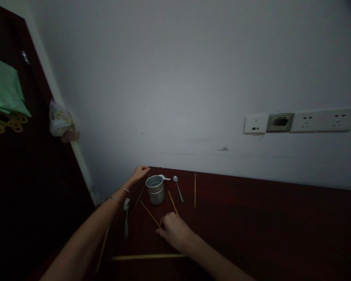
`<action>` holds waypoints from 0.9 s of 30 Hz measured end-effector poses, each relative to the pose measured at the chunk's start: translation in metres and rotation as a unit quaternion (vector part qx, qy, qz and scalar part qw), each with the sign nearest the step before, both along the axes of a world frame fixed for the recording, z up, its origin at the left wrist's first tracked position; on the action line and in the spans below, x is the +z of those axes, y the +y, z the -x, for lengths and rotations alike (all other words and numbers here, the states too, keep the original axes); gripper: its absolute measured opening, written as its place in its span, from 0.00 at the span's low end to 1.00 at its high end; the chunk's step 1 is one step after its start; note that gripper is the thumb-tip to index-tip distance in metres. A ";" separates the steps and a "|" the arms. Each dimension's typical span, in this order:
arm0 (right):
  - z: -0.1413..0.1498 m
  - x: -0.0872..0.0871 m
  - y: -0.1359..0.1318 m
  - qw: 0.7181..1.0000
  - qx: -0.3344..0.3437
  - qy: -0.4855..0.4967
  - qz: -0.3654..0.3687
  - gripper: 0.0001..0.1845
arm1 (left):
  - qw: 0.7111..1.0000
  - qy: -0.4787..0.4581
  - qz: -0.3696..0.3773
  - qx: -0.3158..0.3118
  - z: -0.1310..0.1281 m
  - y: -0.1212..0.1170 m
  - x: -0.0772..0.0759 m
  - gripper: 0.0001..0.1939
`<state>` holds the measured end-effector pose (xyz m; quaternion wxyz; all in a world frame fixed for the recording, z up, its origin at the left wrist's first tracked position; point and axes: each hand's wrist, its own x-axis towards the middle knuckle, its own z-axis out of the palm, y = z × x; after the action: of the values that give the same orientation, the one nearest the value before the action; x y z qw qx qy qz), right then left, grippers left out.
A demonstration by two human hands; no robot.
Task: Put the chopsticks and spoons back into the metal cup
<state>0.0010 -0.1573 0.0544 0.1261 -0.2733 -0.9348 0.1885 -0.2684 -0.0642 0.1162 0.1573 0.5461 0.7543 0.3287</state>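
My left hand (139, 173) reaches to the far corner of the dark red table (251, 218), fingers curled over its edge, just left of a grey metal holder cup (155, 189). My right hand (175, 231) lies palm down near the front, fingers closed over the near ends of two wooden chopsticks (149, 214) that point toward the cup. A chopstick (140, 194) lies by the left wrist. A metal spoon (178, 187) rests right of the cup, a white spoon (164, 178) behind it, and another metal spoon (126, 216) lies beside my left forearm.
More chopsticks lie loose: one (195, 190) pointing toward the wall, one (148, 256) across the front, one (103, 248) under my left arm. A grey wall with sockets (298, 122) is behind. A dark door with hanging bags (61, 121) stands at left.
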 end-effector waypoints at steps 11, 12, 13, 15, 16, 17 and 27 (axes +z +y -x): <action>-0.054 0.015 0.032 0.992 -0.046 0.119 0.012 0.18 | 0.958 -0.026 0.210 -0.196 -0.019 -0.034 0.039 0.19; -0.059 0.016 0.035 0.991 -0.051 0.126 0.020 0.17 | 0.957 -0.025 0.211 -0.199 -0.019 -0.033 0.036 0.18; -0.062 0.016 0.036 0.989 -0.054 0.132 0.027 0.17 | 0.956 -0.023 0.211 -0.200 -0.019 -0.032 0.034 0.17; -0.067 0.016 0.036 0.988 -0.051 0.138 0.040 0.16 | 0.959 -0.011 0.205 -0.195 -0.018 -0.029 0.031 0.16; -0.067 0.016 0.034 0.989 -0.045 0.134 0.045 0.15 | 0.961 -0.005 0.202 -0.190 -0.016 -0.028 0.029 0.16; -0.066 0.016 0.031 0.990 -0.034 0.127 0.048 0.15 | 0.962 0.000 0.198 -0.185 -0.014 -0.027 0.028 0.15; -0.023 0.013 -0.008 0.998 0.058 -0.004 -0.035 0.14 | 0.988 0.005 0.124 -0.090 0.013 -0.031 0.033 0.12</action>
<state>0.0235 -0.1651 0.0670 0.1208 -0.2149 -0.9556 0.1612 -0.2809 -0.0956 0.1487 0.2486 0.5899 0.7376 0.2147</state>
